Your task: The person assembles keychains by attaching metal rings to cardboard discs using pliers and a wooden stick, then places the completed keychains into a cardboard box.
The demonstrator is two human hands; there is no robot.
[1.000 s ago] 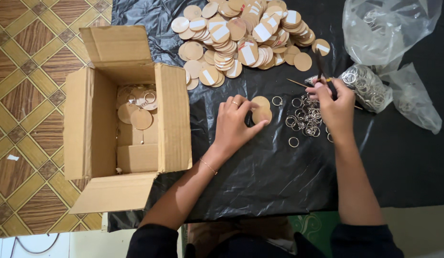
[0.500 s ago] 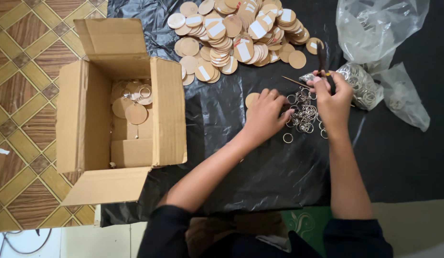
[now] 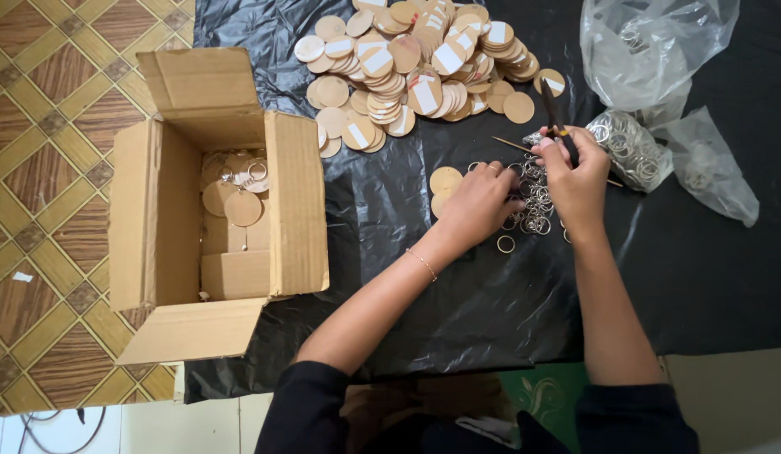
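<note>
From my remote seat, I watch both hands meet over a scatter of small metal rings (image 3: 533,202) on the black plastic sheet (image 3: 457,311). The left hand (image 3: 474,206) curls its fingers together into the rings, beside two loose wooden discs (image 3: 445,181); whether it pinches one, I cannot tell. The right hand (image 3: 575,181) grips dark-handled pliers (image 3: 552,105), fingers closed around them. I judge the rings likely to slide or roll on the slick, wrinkled sheet, and one lone ring (image 3: 505,244) lies apart already. The heaped disc pile (image 3: 415,63) could spill if nudged. The open cardboard box (image 3: 222,210), holding finished discs with rings, sits well left.
</note>
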